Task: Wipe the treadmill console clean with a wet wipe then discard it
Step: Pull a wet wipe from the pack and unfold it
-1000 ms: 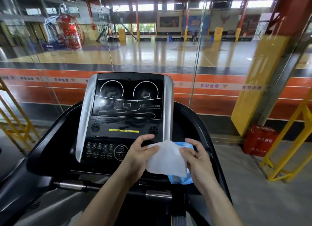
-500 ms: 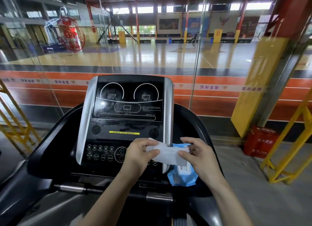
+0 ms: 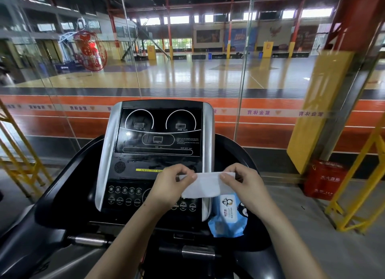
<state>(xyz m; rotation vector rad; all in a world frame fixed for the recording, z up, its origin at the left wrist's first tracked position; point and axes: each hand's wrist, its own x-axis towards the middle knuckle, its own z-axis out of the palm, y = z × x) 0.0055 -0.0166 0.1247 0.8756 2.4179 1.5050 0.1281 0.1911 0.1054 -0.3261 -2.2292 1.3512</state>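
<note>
Folded since a second ago from an open sheet into a narrow white wet wipe (image 3: 205,185), pinched at either end by left hand (image 3: 170,187) and right hand (image 3: 242,185), hovering unpressed before the black treadmill console (image 3: 158,137) beyond the grip, so wiping probably comes next.

The black treadmill console (image 3: 158,166) carries a blue wet-wipe pack (image 3: 228,216) (penguin-printed) on its right ledge.

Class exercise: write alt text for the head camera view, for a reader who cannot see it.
Two bare hands, the left hand and right hand, hold a folded white wet wipe stretched between them in front of a black treadmill console. A blue wipes pack lies at the console's right; beyond glass is an indoor sports court.
</note>
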